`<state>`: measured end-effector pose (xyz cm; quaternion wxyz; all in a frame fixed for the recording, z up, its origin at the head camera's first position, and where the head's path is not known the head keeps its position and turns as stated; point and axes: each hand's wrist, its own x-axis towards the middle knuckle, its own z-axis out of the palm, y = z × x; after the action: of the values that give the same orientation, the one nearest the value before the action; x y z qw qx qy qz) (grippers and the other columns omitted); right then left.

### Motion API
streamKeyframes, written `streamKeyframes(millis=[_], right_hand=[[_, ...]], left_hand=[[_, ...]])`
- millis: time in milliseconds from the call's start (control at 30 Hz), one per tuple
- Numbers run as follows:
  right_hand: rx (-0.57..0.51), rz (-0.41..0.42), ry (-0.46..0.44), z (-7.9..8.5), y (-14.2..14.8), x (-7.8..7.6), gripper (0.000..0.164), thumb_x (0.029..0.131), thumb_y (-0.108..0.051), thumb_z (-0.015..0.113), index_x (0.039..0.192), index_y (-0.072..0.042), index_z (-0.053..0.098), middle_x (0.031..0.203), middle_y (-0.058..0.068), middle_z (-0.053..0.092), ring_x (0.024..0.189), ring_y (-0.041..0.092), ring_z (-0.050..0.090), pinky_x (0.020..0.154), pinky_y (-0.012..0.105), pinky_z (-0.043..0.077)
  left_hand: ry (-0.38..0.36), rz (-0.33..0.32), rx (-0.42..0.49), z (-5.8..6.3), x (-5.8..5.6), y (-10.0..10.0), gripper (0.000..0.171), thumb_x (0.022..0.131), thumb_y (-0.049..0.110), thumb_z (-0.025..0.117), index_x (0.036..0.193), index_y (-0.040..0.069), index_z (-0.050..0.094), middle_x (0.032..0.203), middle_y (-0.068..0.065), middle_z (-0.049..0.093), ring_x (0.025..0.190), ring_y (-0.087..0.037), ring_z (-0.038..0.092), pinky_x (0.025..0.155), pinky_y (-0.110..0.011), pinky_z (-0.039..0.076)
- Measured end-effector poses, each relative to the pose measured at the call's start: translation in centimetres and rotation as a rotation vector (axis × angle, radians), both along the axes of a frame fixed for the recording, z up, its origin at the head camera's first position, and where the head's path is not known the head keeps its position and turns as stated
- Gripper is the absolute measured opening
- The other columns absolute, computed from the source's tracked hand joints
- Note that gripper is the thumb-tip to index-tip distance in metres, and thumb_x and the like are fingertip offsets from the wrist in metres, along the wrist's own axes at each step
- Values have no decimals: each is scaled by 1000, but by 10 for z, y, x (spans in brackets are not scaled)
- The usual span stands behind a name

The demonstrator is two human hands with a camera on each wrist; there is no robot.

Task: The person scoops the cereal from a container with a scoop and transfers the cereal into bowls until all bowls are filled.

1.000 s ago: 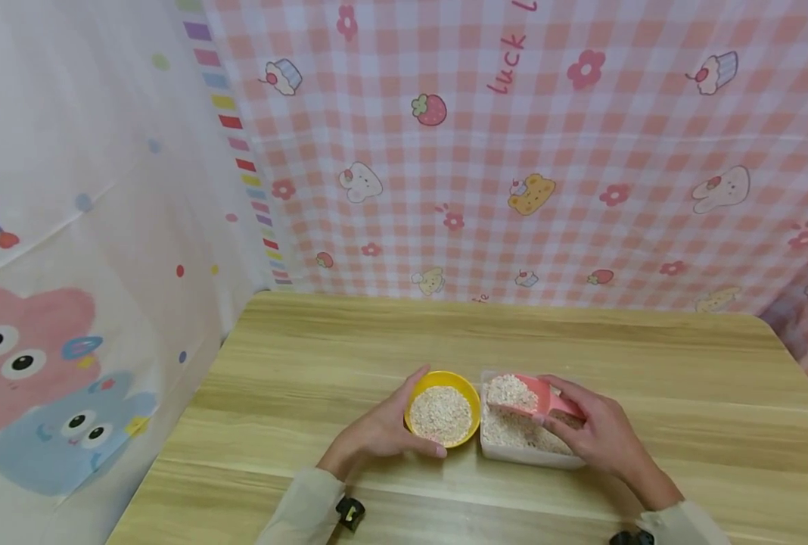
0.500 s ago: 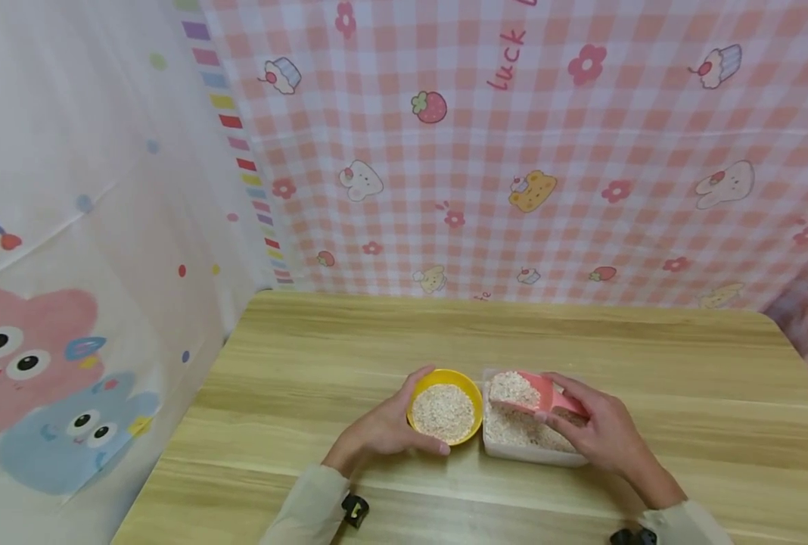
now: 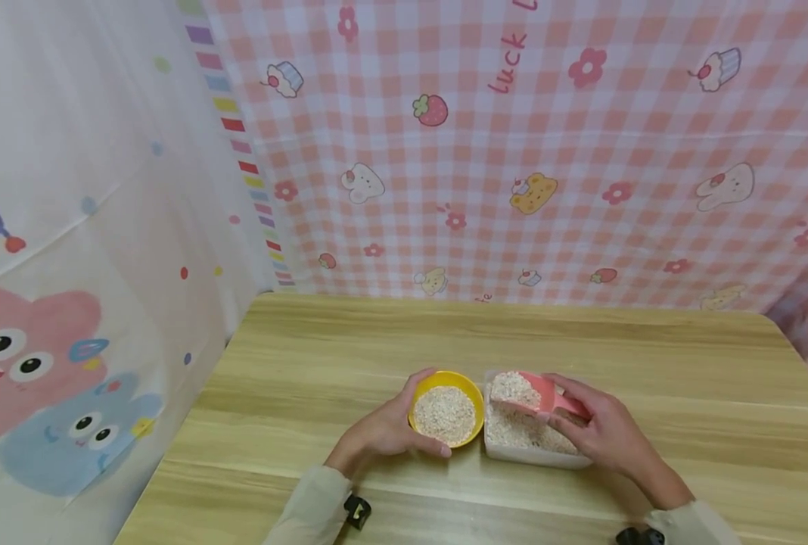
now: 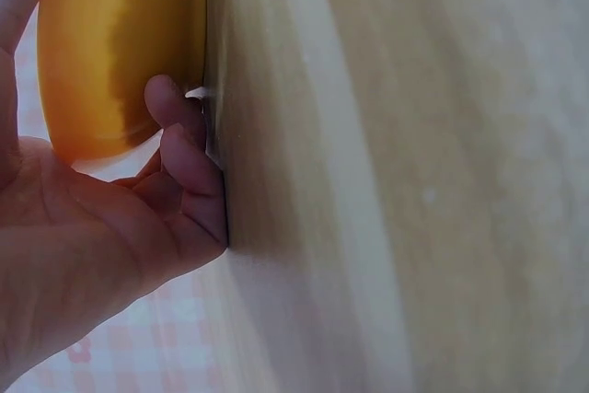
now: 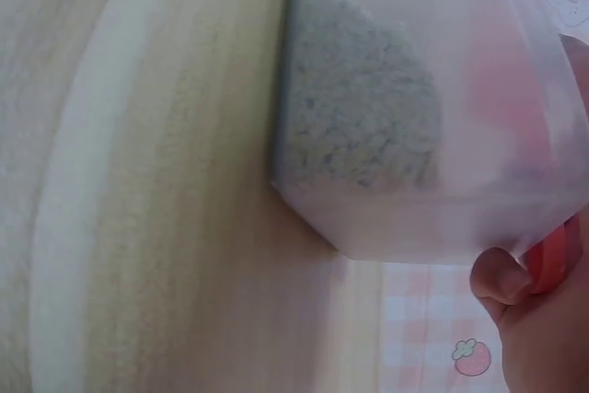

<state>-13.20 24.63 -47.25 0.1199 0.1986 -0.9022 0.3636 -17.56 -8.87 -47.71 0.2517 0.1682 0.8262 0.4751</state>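
Observation:
A yellow bowl [image 3: 449, 378] of pale flakes like rolled oats [image 3: 445, 415] stands on the table. My left hand [image 3: 392, 425] holds its left side, thumb along the near rim and index finger at the far rim. In the left wrist view other fingers curl beneath the bowl's side [image 4: 106, 52]. To the right is a translucent plastic tub [image 3: 536, 456] of the same flakes. My right hand [image 3: 601, 425] grips the handle of a pink scoop [image 3: 548, 393], heaped with flakes [image 3: 515, 389], over the tub. In the right wrist view the tub's wall [image 5: 423, 227] partly screens the scoop.
The wooden table [image 3: 349, 333] runs back to a pink checked cloth [image 3: 390, 144] with printed figures. At the left hangs a white cloth [image 3: 125, 250] with cartoon shapes. The bowl and tub stand side by side, rims close together.
Both hands, the bowl and the loaded scoop hold nearly the same places. The whole head view shifts very slightly.

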Motion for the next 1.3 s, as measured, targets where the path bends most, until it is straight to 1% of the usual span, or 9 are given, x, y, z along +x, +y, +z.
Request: streamKeyframes(millis=[100, 267, 600, 833, 900, 967, 1033, 1133, 1300], right_hand=[[20, 13, -1, 2, 0, 1, 53, 84, -15, 79, 133, -8, 60, 107, 11, 69, 61, -2, 43, 56, 22, 42], [89, -43, 55, 8, 1, 1, 56, 81, -20, 82, 133, -10, 62, 118, 15, 70, 80, 9, 60, 65, 31, 49], [126, -32, 74, 18, 2, 0, 58, 80, -16, 82, 133, -7, 61, 121, 18, 68, 100, 29, 66, 76, 48, 54], [140, 9, 118, 28, 0, -3, 59, 78, -14, 82, 133, -7, 61, 113, 13, 71, 74, 5, 55, 64, 30, 48], [148, 15, 116, 32, -2, -3, 58, 79, -16, 82, 133, -8, 62, 112, 11, 71, 70, 5, 53, 62, 29, 47], [167, 11, 107, 37, -5, -3, 58, 80, -20, 82, 133, -10, 62, 114, 11, 71, 80, 10, 62, 66, 33, 51], [171, 15, 77, 42, -8, -3, 57, 82, -24, 81, 134, -10, 62, 116, 12, 71, 80, 16, 64, 67, 35, 51], [189, 26, 59, 49, -13, -3, 57, 83, -29, 81, 133, -11, 62, 123, 12, 69, 100, 28, 68, 78, 47, 56], [232, 76, 78, 57, -23, -6, 59, 81, -32, 82, 133, -12, 63, 122, 9, 69, 105, 30, 68, 82, 50, 56]], left_hand=[[-6, 4, 1, -1, 0, 0, 118, 68, 36, 92, 156, 33, 14, 155, -11, 37, 136, -33, 39, 113, -60, 24], [-4, 10, -1, -1, -1, -1, 119, 67, 35, 93, 156, 33, 14, 153, -12, 38, 134, -32, 41, 113, -60, 25], [-12, 12, -12, 0, -2, -1, 120, 67, 36, 93, 157, 32, 14, 155, -13, 36, 137, -33, 38, 114, -59, 24], [-9, 12, -13, 0, -1, -1, 119, 67, 35, 93, 156, 32, 14, 154, -14, 37, 136, -33, 39, 114, -59, 25], [-12, 12, -15, 0, -1, -1, 119, 67, 35, 93, 156, 32, 14, 154, -14, 37, 136, -33, 39, 113, -59, 25], [-16, 12, -14, 0, -1, -1, 120, 67, 36, 93, 156, 33, 14, 155, -13, 36, 136, -33, 39, 114, -60, 25], [-18, 11, -10, 0, -2, -1, 119, 67, 36, 93, 156, 33, 14, 154, -13, 37, 136, -33, 39, 114, -60, 24], [-20, 7, -1, -1, -2, -2, 119, 67, 36, 93, 156, 33, 14, 154, -12, 37, 136, -32, 39, 114, -59, 24], [-19, 1, 2, -1, -2, -2, 119, 68, 36, 92, 156, 33, 13, 155, -11, 36, 137, -32, 38, 115, -59, 23]])
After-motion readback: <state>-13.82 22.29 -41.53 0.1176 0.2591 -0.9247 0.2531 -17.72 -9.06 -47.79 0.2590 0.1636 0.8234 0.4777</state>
